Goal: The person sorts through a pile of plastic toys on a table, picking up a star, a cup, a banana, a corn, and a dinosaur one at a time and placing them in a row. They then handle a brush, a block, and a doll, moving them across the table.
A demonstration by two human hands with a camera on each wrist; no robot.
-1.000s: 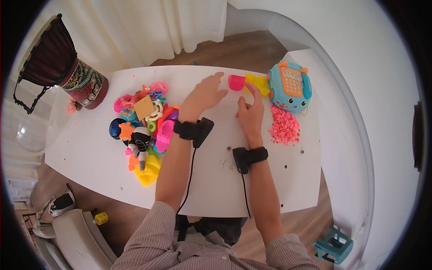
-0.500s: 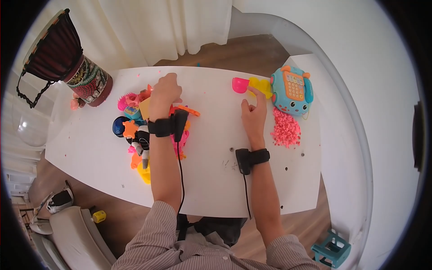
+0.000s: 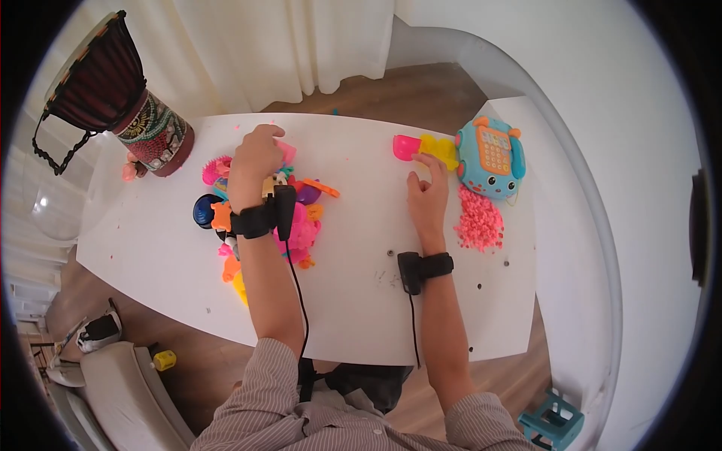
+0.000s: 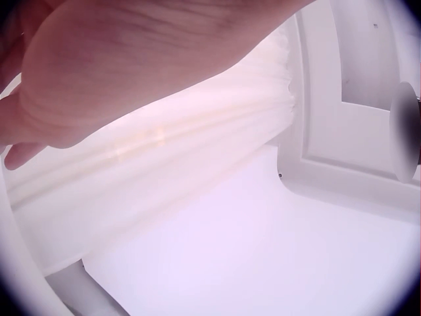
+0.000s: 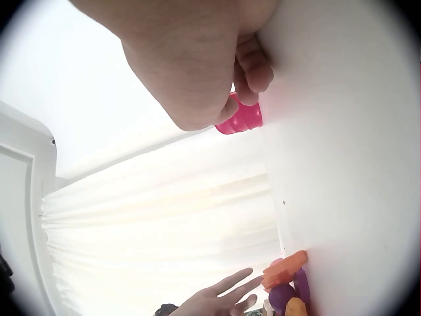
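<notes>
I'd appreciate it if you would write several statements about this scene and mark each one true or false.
1. Pink bits lie beside the toy phone. True.
2. The left hand is over the toy phone. False: it is over the toy pile.
3. The pink cup is left of the yellow toy. True.
4. The right hand is nearer the yellow toy than the toy pile. True.
5. The stool stands on the table. False: it is on the floor.

Head-high, downward — wrist views close
</notes>
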